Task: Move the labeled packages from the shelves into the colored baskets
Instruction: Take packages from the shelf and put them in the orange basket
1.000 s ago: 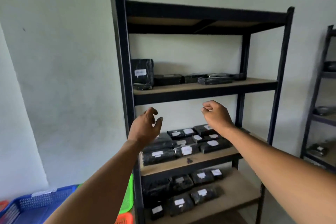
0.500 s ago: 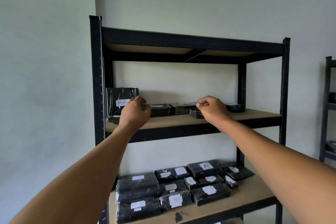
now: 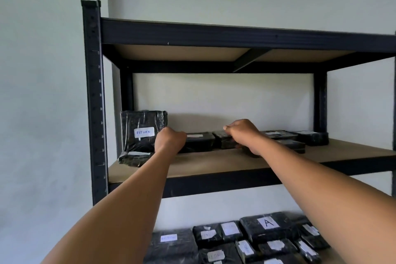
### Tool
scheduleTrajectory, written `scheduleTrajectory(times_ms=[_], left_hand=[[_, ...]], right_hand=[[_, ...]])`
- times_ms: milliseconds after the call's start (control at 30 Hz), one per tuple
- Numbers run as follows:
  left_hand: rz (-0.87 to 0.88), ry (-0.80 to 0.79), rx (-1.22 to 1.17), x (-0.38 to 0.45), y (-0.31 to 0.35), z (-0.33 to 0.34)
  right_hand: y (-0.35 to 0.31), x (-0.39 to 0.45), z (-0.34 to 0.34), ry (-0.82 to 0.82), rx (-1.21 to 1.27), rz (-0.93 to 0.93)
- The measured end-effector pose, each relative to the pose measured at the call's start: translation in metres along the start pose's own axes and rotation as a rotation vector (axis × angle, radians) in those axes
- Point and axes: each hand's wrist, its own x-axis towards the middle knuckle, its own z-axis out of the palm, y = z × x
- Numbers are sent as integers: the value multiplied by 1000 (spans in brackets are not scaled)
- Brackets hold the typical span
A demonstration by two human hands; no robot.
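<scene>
Both arms reach up to the upper shelf (image 3: 214,163) of a black metal rack. My left hand (image 3: 170,140) curls its fingers round the left end of a flat black package (image 3: 200,141) lying on the board. My right hand (image 3: 243,135) grips another flat black package (image 3: 224,142) beside it. An upright black package labeled RETURN (image 3: 143,130) leans at the shelf's left end, over a small flat package (image 3: 134,157). More flat black packages (image 3: 300,138) lie to the right. Several labeled packages, one marked A (image 3: 265,226), cover the lower shelf.
The rack's left post (image 3: 94,103) stands close to the pale wall corner. A higher shelf board (image 3: 214,36) hangs above the hands. No baskets are in view.
The view has risen from the lower shelves to the upper shelf. Both hands went up from mid-air onto the flat packages there and closed round them.
</scene>
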Motion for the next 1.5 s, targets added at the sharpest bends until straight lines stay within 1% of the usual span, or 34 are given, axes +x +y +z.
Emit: scheduleTrajectory(times_ms=[167, 367, 467, 700, 867, 1033, 1167, 1233, 1300, 1333, 1500], left_hand=[[-27, 93, 79, 5, 7, 12], [-97, 138, 116, 7, 18, 30], [-129, 169, 102, 7, 21, 38], [-199, 237, 17, 8, 20, 46], [-314, 215, -48, 11, 15, 48], [-383, 194, -173, 13, 15, 49], [-431, 178, -342, 13, 18, 48], [-446, 157, -418, 19, 12, 50], [-431, 119, -476, 35, 1, 55], [-417, 124, -526, 40, -3, 57], [-299, 140, -746, 21, 17, 51]], right_hand=[[8, 32, 24, -111, -20, 90], [14, 55, 35, -184, -56, 170], [17, 67, 41, -185, -64, 195], [19, 77, 50, -124, -117, 200], [28, 85, 55, -146, -86, 233], [28, 89, 56, -153, -77, 243], [34, 89, 58, -232, 44, 309], [37, 88, 56, -243, 113, 306], [38, 87, 52, -220, 179, 284], [38, 87, 49, -203, 201, 269], [33, 86, 35, -141, 304, 211]])
